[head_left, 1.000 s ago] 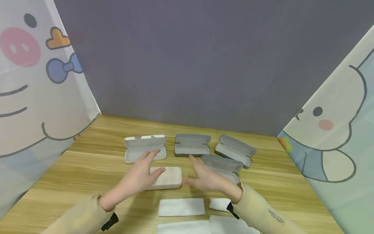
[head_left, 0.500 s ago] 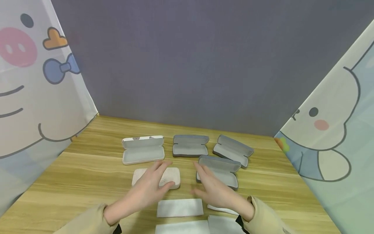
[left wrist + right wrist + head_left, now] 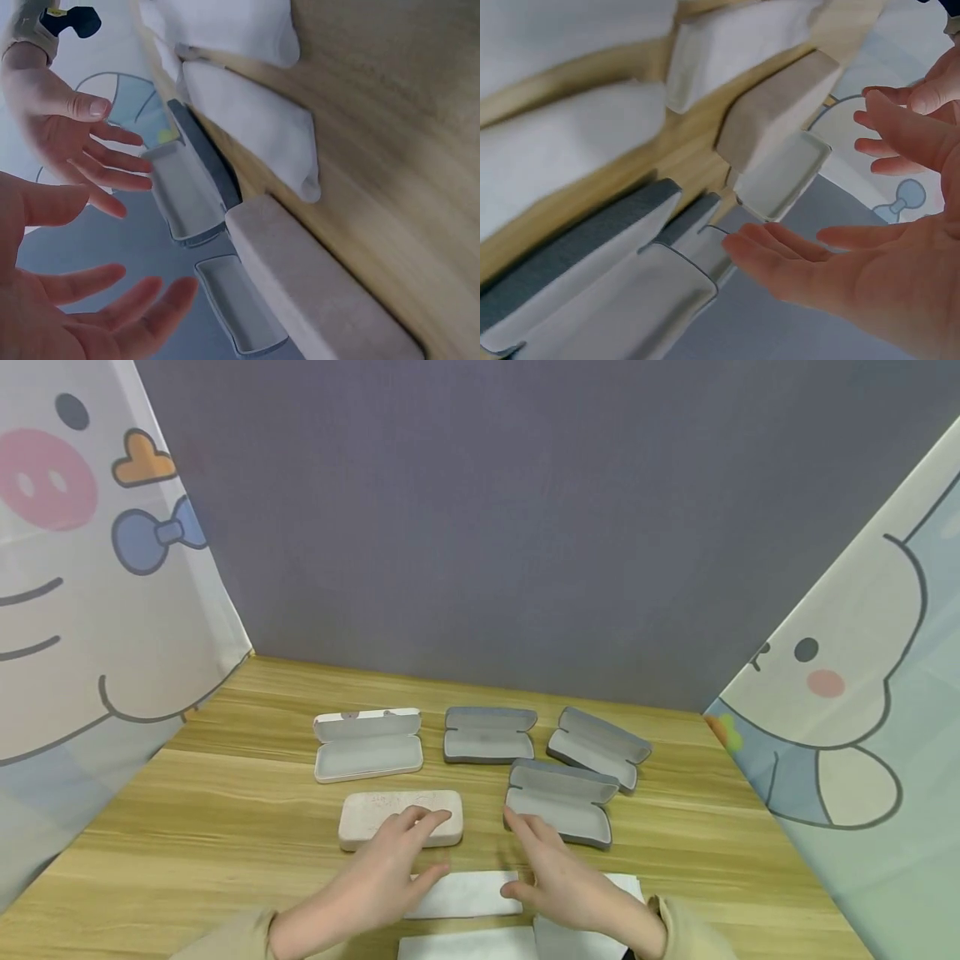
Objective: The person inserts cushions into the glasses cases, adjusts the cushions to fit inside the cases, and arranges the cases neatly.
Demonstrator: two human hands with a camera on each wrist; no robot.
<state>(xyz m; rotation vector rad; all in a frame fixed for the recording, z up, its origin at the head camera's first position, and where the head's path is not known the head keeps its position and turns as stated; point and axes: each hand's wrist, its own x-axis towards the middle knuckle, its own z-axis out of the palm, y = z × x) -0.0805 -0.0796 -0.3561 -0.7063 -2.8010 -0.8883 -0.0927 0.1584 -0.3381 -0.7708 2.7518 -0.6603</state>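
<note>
My left hand (image 3: 386, 868) hovers with spread fingers, its fingertips overlapping the front of a closed cream glasses case (image 3: 367, 810) in the head view. Nothing is in its grasp. Opposite it, my right hand (image 3: 558, 877) also has fingers apart and holds nothing; its fingertips are just before an open grey glasses case (image 3: 558, 810). Between and below the hands lies a folded white cloth (image 3: 472, 893), partly covered by the left thumb. The left wrist view shows both palms facing each other, with the cream case (image 3: 315, 285) beyond the fingers.
Behind stand a white open case (image 3: 369, 756), a grey open case (image 3: 489, 743) and another angled grey case (image 3: 600, 747). More folded white cloths (image 3: 465, 946) lie at the front edge. A grey backdrop (image 3: 480, 527) and printed side panels enclose the wooden table (image 3: 247, 760).
Both hands have drawn back toward the front of the table, uncovering more of the cream case and the front grey case. The cases and cloths stay in place.
</note>
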